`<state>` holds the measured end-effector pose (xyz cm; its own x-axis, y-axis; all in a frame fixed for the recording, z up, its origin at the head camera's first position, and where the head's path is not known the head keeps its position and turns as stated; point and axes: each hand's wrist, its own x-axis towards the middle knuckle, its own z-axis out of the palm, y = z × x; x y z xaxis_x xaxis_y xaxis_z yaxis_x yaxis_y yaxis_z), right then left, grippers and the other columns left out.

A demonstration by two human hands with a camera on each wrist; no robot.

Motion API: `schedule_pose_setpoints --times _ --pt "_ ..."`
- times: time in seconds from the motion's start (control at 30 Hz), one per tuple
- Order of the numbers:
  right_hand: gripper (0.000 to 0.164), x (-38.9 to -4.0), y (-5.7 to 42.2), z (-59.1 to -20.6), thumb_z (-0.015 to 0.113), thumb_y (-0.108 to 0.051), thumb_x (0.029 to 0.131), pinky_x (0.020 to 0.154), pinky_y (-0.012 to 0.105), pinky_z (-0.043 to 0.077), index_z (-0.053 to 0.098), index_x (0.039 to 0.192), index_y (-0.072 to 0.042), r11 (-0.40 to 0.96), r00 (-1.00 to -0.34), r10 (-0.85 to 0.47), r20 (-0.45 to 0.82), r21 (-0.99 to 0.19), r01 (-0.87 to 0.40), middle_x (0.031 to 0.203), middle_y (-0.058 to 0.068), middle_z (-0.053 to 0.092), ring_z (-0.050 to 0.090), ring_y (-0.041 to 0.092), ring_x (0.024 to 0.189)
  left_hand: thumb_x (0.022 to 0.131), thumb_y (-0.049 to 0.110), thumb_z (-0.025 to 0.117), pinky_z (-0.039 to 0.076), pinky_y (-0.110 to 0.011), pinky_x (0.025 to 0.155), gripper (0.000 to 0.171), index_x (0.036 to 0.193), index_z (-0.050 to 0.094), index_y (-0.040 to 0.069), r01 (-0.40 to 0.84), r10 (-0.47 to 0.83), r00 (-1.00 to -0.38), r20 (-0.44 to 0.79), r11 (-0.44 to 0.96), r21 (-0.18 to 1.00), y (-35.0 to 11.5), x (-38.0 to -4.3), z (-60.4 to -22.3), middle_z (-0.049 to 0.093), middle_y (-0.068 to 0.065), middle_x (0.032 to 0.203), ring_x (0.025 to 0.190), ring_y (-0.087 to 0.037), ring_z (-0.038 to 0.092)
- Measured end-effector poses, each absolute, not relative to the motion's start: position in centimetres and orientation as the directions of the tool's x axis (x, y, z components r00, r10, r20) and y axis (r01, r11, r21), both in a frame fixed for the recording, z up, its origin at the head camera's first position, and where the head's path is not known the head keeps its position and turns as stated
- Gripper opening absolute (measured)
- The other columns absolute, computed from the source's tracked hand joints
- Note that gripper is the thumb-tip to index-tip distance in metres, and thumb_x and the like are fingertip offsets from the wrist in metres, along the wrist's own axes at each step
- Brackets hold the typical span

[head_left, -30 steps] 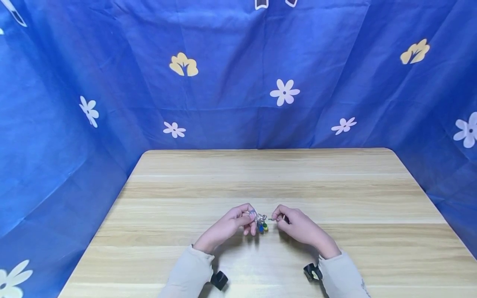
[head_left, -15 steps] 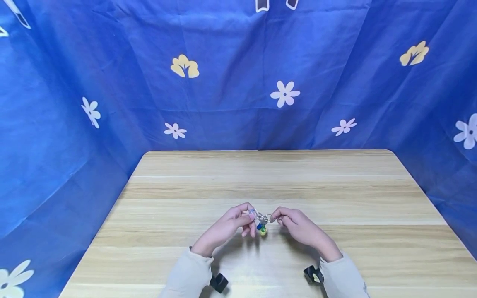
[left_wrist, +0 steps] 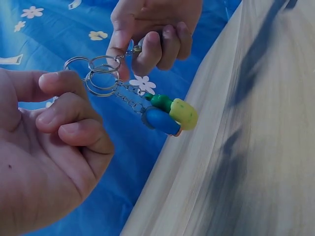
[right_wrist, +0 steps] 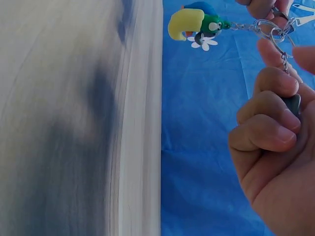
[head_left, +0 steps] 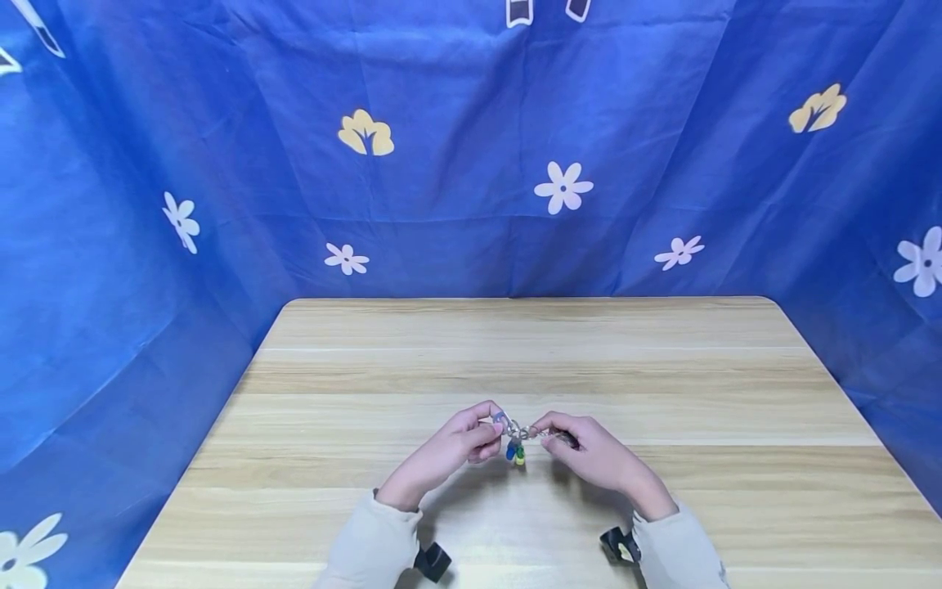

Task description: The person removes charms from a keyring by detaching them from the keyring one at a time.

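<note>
My left hand (head_left: 471,440) pinches the metal end of a bunch of keychains between thumb and forefinger, its other fingers curled in. Linked silver split rings (left_wrist: 101,95) span the gap between both hands. From them, on short chains, hang a blue charm (left_wrist: 161,121) and a green charm with a yellow end (left_wrist: 184,114). My right hand (head_left: 592,448) holds another keychain on the rings. Its dark charm (right_wrist: 294,103) sits mostly hidden under the curled fingers, with a short chain leading up to a ring. The charms hang above the table.
A light wood-grain table (head_left: 515,352) lies under both hands. Blue cloth (head_left: 456,164) printed with flowers surrounds it at the back and sides. Black wrist cameras (head_left: 432,562) sit at both cuffs.
My right hand has moved slightly left toward the rings, and its fingers have shifted along the keychain. The hanging charms have swung a little. My left hand stays nearly in place, its lower fingers more curled.
</note>
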<state>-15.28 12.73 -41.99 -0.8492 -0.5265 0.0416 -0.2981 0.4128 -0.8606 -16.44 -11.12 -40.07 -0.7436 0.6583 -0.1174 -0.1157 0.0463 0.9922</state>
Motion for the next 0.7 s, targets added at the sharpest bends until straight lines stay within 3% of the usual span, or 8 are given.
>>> schedule_pose_setpoints --times 0.27,0.5,0.7 --pt "0.016 -15.21 12.70 -42.14 0.055 -0.026 0.098 0.063 0.024 0.046 0.067 0.104 -0.019 0.397 -0.869 -0.492 0.055 -0.874 -0.280 0.083 0.010 0.064 0.047 0.003 0.064 0.101 0.013 0.037 0.027 -0.019 0.052 0.022 0.100 0.041 -0.008 -0.081 0.669 -0.738 -0.090 0.045 0.996 -11.25 -16.44 -40.28 0.045 0.005 0.067 0.056 -0.005 0.034" --pt "0.016 -15.18 12.46 -42.13 0.054 -0.022 0.099 0.059 0.022 0.043 0.067 0.098 -0.013 0.360 -0.873 -0.478 0.099 -0.884 -0.298 0.077 0.006 0.058 0.043 0.002 0.063 0.101 0.012 0.038 0.027 -0.020 0.052 0.010 0.099 0.045 0.004 -0.073 0.654 -0.751 -0.091 0.054 0.996 -11.32 -16.45 -40.20 0.048 0.004 0.069 0.054 -0.008 0.032" --pt "0.016 -15.20 12.27 -41.98 0.052 -0.017 0.099 0.060 0.022 0.043 0.065 0.096 -0.009 0.327 -0.868 -0.477 0.139 -0.888 -0.323 0.076 -0.004 0.053 0.044 0.002 0.065 0.101 0.012 0.041 0.032 -0.019 0.055 0.018 0.108 0.045 -0.004 -0.051 0.617 -0.781 -0.093 0.086 0.995 -11.37 -16.52 -40.14 0.054 0.003 0.071 0.057 -0.007 0.038"
